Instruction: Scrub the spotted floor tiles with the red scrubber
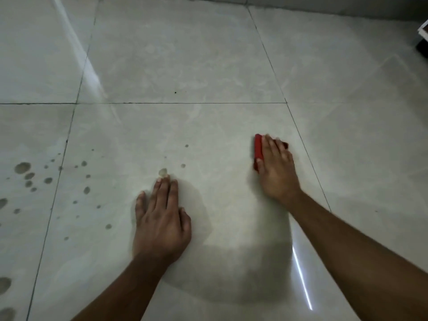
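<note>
Our right hand (275,167) lies palm-down over the red scrubber (258,151), fingers laid across its top and the thumb at its near end; whether they curl round it we cannot tell. The scrubber shows along the hand's left edge, flat on the pale floor tile (208,135). Our left hand (162,218) rests flat on the same tile, fingers straight. Dark spots (23,167) scatter over the tiles further left.
</note>
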